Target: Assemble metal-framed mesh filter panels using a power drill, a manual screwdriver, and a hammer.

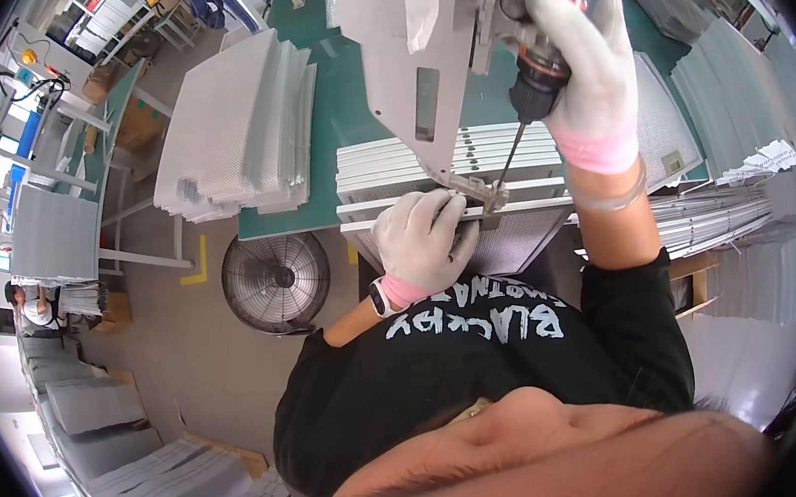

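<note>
My right hand (592,80), in a white glove with a pink cuff, is wrapped round a dark power drill (539,80). The drill's long thin bit (510,155) slants down to a small metal bracket (493,198) at the lower end of a grey machine arm (427,94). The tip is too small to tell whether it touches. My gloved left hand (423,237) is closed over the top edge of a white-framed mesh panel (520,238), just left of the bracket. Behind it, several white-framed panels (381,163) stand in a row.
Stacked mesh sheets (226,121) lie at the left on the green table (336,83). A round floor fan (276,283) stands below them. More sheets (744,86) and framed panels (713,221) are piled at the right. Another person (39,306) is at the far left.
</note>
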`<action>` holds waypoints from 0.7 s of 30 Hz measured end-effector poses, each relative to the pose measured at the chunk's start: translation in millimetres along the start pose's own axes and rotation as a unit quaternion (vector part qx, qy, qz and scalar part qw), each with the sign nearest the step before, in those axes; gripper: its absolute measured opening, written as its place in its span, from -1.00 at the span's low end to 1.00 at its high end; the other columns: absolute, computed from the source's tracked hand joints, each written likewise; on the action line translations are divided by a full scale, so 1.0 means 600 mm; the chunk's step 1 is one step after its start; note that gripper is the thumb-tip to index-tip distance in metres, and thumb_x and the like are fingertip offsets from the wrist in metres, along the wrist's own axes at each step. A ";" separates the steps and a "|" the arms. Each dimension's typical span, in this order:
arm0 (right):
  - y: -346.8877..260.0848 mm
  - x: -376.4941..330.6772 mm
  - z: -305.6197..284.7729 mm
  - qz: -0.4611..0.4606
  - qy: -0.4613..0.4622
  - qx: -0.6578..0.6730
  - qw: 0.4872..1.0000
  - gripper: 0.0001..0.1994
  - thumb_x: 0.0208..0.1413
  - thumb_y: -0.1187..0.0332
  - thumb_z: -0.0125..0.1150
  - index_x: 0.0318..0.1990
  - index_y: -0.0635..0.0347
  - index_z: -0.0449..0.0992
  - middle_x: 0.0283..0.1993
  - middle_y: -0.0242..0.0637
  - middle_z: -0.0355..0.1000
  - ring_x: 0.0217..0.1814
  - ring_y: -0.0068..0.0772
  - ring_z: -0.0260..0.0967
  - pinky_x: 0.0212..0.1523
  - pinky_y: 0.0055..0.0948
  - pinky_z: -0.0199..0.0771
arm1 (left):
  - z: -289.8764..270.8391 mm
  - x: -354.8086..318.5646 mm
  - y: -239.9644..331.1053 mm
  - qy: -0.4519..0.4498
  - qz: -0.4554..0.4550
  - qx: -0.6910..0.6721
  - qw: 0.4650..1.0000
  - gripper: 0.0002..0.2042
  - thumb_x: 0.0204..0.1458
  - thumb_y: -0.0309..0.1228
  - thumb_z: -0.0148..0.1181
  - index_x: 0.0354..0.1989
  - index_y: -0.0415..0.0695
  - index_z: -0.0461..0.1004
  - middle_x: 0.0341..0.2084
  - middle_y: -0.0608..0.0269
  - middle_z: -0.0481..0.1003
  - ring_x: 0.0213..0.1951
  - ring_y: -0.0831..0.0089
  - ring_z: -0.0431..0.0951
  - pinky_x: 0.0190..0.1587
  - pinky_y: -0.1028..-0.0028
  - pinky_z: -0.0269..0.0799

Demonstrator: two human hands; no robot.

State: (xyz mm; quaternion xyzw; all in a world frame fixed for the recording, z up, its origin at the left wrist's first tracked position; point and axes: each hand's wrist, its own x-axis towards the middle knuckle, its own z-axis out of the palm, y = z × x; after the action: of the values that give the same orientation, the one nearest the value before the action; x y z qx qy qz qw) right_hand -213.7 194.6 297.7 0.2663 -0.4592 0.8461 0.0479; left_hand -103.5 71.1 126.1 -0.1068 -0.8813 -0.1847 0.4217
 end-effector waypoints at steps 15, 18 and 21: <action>0.053 -0.021 -0.037 -0.106 -0.048 -0.011 0.993 -0.64 0.24 0.50 0.10 0.17 0.20 0.27 -0.12 -0.22 0.45 -0.31 -0.60 0.32 -0.26 -0.59 0.36 | -0.010 -0.010 0.012 -0.030 -0.005 0.033 0.999 -0.66 -0.32 -0.22 0.51 -0.37 -0.02 0.53 -0.48 0.41 0.50 -0.48 0.37 0.52 -0.43 0.34 0.33; 0.060 -0.016 -0.035 -0.112 -0.052 -0.010 0.992 -0.67 0.21 0.55 0.07 0.11 0.18 0.27 -0.15 -0.25 0.45 -0.39 -0.65 0.27 -0.34 -0.63 0.33 | -0.011 -0.008 0.014 -0.052 -0.011 0.031 0.998 -0.69 -0.31 -0.22 0.51 -0.43 -0.03 0.53 -0.50 0.39 0.50 -0.50 0.36 0.52 -0.47 0.34 0.33; 0.050 -0.034 -0.017 -0.047 -0.067 -0.032 0.996 -0.68 0.20 0.55 0.06 0.10 0.18 0.26 -0.16 -0.27 0.44 -0.44 -0.71 0.25 -0.45 -0.69 0.27 | -0.008 -0.009 0.014 -0.066 -0.014 0.025 0.997 -0.68 -0.30 -0.20 0.51 -0.43 -0.03 0.53 -0.53 0.39 0.47 -0.50 0.35 0.53 -0.48 0.33 0.33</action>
State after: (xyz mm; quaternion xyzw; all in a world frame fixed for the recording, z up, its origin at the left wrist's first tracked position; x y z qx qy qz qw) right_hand -210.4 188.9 260.4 0.3416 -0.4753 0.8082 0.0652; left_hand -93.7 76.7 126.9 -0.0955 -0.9129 -0.1610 0.3628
